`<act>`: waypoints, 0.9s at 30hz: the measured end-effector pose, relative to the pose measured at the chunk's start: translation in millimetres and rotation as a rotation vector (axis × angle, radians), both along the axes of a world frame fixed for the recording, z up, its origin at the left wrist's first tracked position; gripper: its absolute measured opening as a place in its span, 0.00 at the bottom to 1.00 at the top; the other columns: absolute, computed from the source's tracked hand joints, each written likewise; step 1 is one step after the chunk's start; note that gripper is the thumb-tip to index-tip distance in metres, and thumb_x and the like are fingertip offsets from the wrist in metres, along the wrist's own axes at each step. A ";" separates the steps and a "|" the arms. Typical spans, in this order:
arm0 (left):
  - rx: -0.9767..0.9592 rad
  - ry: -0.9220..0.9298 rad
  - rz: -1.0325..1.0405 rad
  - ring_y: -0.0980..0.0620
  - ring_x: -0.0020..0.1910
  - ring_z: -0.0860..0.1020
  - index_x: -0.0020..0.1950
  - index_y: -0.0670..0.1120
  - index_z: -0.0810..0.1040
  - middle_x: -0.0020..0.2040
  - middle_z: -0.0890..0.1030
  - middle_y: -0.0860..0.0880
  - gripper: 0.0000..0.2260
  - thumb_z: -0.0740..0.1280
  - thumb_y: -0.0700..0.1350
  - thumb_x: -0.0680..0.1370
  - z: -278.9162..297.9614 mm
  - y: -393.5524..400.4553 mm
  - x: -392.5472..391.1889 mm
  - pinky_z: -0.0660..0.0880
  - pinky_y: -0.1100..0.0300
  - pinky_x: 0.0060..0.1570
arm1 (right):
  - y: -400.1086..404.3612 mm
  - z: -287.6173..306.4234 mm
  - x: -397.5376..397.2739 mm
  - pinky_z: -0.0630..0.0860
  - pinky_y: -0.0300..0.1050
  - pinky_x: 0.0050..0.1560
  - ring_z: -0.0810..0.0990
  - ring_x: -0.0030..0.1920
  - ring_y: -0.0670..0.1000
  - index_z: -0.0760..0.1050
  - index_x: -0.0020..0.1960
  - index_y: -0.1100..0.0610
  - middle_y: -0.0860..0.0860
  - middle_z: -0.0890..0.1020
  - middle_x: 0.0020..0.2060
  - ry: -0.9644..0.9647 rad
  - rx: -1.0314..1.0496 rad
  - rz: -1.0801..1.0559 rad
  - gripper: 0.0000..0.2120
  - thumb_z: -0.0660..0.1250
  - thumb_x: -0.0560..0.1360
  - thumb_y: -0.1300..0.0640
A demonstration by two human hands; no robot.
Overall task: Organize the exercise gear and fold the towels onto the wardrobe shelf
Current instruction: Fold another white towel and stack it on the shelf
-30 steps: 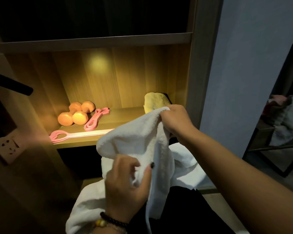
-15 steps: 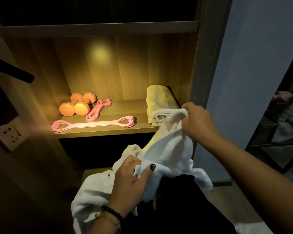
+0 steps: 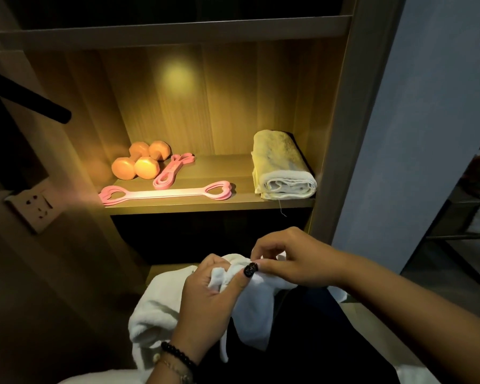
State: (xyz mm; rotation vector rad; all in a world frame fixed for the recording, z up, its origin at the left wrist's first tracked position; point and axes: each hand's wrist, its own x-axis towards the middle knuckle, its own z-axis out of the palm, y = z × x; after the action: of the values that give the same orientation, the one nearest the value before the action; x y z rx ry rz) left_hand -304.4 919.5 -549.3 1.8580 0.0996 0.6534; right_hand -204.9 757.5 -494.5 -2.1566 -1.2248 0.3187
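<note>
Holding the white towel (image 3: 250, 309) bunched up in front of me, I had my left hand (image 3: 205, 303) curled round a wad of it, thumb pressed on top, and my right hand (image 3: 291, 261) pinching an edge right next to that thumb. So both hands were closed on cloth, nearly touching each other, and the rest of the towel just hung down below them in a messy heap. Not folded at all yet, I'd say.

The bit that mattered: the shelf (image 3: 205, 205) sat up and ahead of my hands, well apart from them. The free patch looked to be in the middle, between the folded yellow towel (image 3: 283, 167) off to the upper right of my right hand and the gym stuff to the upper left. My right hand was the closer one to that yellow towel, which lay with its long side running front to back.

What the shelf held: two orange dumbbells (image 3: 139, 164) at the back left, a small pink band (image 3: 172, 170) just beside them, and a long pink stretch band (image 3: 166, 193) lying sideways along the front edge.
</note>
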 end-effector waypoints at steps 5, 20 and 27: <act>0.010 0.063 0.016 0.60 0.39 0.78 0.35 0.51 0.77 0.38 0.78 0.54 0.11 0.77 0.53 0.65 -5.9 1.2 -1.2 0.71 0.71 0.39 | 0.5 3.6 -1.7 0.70 0.36 0.42 0.73 0.40 0.45 0.74 0.43 0.55 0.47 0.74 0.40 -0.202 0.233 -0.159 0.05 0.63 0.78 0.61; -0.106 0.045 0.096 0.54 0.38 0.78 0.39 0.44 0.78 0.38 0.80 0.46 0.14 0.68 0.55 0.68 -6.6 4.7 -10.8 0.74 0.62 0.39 | 5.1 -8.2 -25.1 0.70 0.34 0.39 0.74 0.40 0.44 0.70 0.49 0.44 0.41 0.75 0.41 -0.036 0.278 -0.111 0.05 0.60 0.77 0.43; -0.155 0.085 0.165 0.58 0.38 0.78 0.41 0.46 0.79 0.38 0.80 0.51 0.10 0.71 0.52 0.69 -11.6 18.1 -11.2 0.73 0.67 0.37 | 4.6 -9.0 -28.5 0.77 0.40 0.51 0.79 0.49 0.40 0.80 0.56 0.51 0.42 0.82 0.48 -0.258 0.178 -0.157 0.09 0.64 0.79 0.53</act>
State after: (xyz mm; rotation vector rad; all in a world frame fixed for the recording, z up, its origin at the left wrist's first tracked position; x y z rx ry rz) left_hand -315.6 937.5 -560.9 1.7393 0.3527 0.6600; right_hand -233.4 762.1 -503.5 -2.1678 -1.1620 -0.1354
